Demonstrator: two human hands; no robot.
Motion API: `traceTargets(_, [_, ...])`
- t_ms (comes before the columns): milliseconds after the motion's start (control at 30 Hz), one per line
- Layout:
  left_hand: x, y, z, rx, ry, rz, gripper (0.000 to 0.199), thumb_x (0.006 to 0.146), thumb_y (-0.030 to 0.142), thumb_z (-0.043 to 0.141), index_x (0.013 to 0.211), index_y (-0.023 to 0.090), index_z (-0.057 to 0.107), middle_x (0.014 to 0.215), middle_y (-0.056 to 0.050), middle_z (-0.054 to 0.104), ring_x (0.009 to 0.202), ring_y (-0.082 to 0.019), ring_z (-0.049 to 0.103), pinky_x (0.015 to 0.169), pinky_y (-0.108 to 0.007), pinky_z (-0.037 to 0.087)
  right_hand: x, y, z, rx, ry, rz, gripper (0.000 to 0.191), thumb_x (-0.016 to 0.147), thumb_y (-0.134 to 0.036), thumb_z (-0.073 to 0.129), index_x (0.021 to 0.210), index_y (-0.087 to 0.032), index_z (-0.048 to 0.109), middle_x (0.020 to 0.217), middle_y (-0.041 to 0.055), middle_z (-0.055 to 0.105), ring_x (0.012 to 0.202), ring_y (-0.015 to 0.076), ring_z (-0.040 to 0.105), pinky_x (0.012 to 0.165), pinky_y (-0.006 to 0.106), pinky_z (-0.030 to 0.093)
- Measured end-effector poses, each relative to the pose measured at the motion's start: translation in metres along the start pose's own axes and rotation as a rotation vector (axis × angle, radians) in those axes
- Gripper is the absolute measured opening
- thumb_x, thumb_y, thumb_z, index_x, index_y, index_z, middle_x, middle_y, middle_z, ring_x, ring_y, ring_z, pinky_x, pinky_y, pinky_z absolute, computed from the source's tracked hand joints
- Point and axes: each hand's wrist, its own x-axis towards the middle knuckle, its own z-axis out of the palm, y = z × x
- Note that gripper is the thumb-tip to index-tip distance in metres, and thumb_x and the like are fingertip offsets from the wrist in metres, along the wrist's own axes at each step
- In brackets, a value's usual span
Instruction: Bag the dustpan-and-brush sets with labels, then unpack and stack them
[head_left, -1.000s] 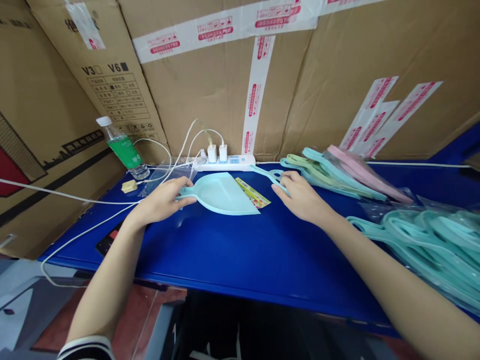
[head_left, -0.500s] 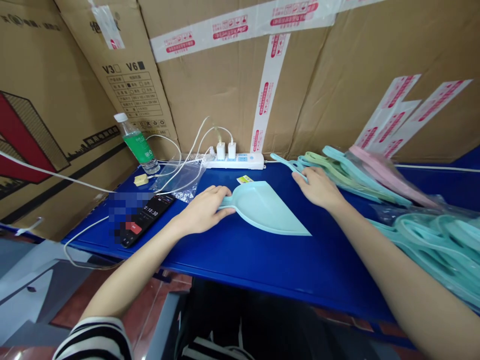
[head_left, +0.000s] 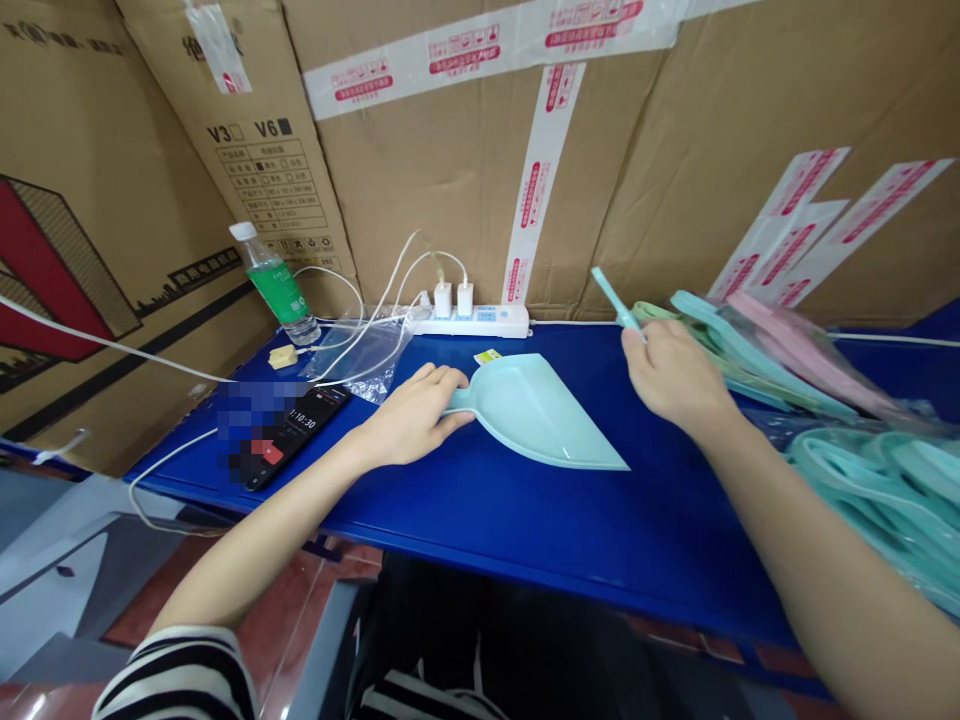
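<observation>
My left hand [head_left: 420, 415] is closed around the short handle of a pale turquoise dustpan [head_left: 551, 410]. The dustpan rests on the blue table with its wide straight edge facing right. Over the right part of the table, my right hand [head_left: 671, 375] grips a slim light-blue handle [head_left: 613, 297] that points up and to the left. Whatever the handle belongs to is hidden behind my hand, so its kind cannot be made out. Just beyond that hand lies a row of green, blue and pink plastic pieces [head_left: 780, 345], partly in clear wrapping.
More turquoise plastic pieces [head_left: 862, 470] in clear bags lie at the right. A white power strip [head_left: 510, 321] with chargers and cables runs along the cardboard [head_left: 420, 190] behind. A water bottle [head_left: 279, 290], a phone [head_left: 300, 435] and a clear bag [head_left: 367, 365] are at the left.
My right hand has lifted the light-blue handle off the pile and moved right and nearer to me. My left hand stays on the dustpan, which has barely moved.
</observation>
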Motion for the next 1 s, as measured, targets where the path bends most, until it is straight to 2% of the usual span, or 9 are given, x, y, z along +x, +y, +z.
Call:
traceTargets(167, [0.022, 0.003, -0.006, 0.026, 0.011, 0.039, 0.021, 0.095, 0.029, 0.050, 0.111, 0.016, 0.051, 0.112, -0.010, 0.061, 0.105, -0.026, 0.053, 0.094, -0.041, 0.043, -0.006, -0.021, -0.016, 0.008, -0.001, 0.032, 0.039, 0.096, -0.032, 0.025, 0.093, -0.015, 0.060, 0.101, 0.0219, 0.062, 0.097, 0.0344, 0.059, 0.082, 0.047, 0.048])
traceTargets(300, [0.052, 0.003, -0.003, 0.049, 0.011, 0.059, 0.020, 0.095, 0.026, 0.049, 0.111, 0.015, 0.052, 0.112, -0.011, 0.061, 0.106, -0.026, 0.052, 0.095, -0.040, 0.041, -0.009, -0.029, -0.022, 0.007, 0.022, 0.034, 0.032, 0.094, -0.031, 0.030, 0.090, -0.018, 0.059, 0.096, 0.0194, 0.063, 0.094, 0.0342, 0.060, 0.081, 0.047, 0.048])
traceTargets(467, [0.092, -0.002, 0.005, 0.085, 0.004, 0.090, 0.022, 0.093, 0.022, 0.050, 0.114, 0.014, 0.052, 0.115, -0.012, 0.060, 0.110, -0.027, 0.051, 0.096, -0.041, 0.041, -0.011, -0.029, -0.027, -0.021, 0.082, 0.033, 0.033, 0.093, -0.030, 0.030, 0.088, -0.016, 0.059, 0.093, 0.0198, 0.062, 0.090, 0.0344, 0.059, 0.078, 0.048, 0.049])
traceTargets(700, [0.136, -0.013, 0.009, 0.150, 0.023, 0.107, 0.026, 0.091, 0.016, 0.048, 0.115, 0.009, 0.053, 0.119, -0.016, 0.059, 0.114, -0.029, 0.050, 0.100, -0.044, 0.038, -0.009, -0.028, -0.035, -0.031, 0.066, 0.085, 0.034, 0.094, -0.028, 0.029, 0.093, -0.013, 0.059, 0.098, 0.0227, 0.061, 0.095, 0.0365, 0.059, 0.079, 0.049, 0.048])
traceTargets(833, [0.156, -0.019, 0.011, 0.166, 0.021, 0.115, 0.026, 0.090, 0.013, 0.049, 0.115, 0.010, 0.056, 0.119, -0.014, 0.059, 0.114, -0.028, 0.053, 0.099, -0.042, 0.040, -0.009, -0.024, -0.031, -0.034, 0.118, 0.088, 0.035, 0.096, -0.030, 0.028, 0.093, -0.014, 0.059, 0.097, 0.0197, 0.060, 0.095, 0.0351, 0.060, 0.078, 0.046, 0.047])
traceTargets(1000, [0.184, -0.020, 0.016, 0.185, 0.051, 0.101, 0.026, 0.094, 0.017, 0.050, 0.118, 0.011, 0.058, 0.124, -0.014, 0.058, 0.119, -0.027, 0.052, 0.102, -0.045, 0.041, -0.008, -0.020, -0.031, 0.005, 0.102, 0.066, 0.034, 0.097, -0.030, 0.028, 0.091, -0.016, 0.058, 0.096, 0.0174, 0.059, 0.093, 0.0327, 0.060, 0.076, 0.043, 0.048])
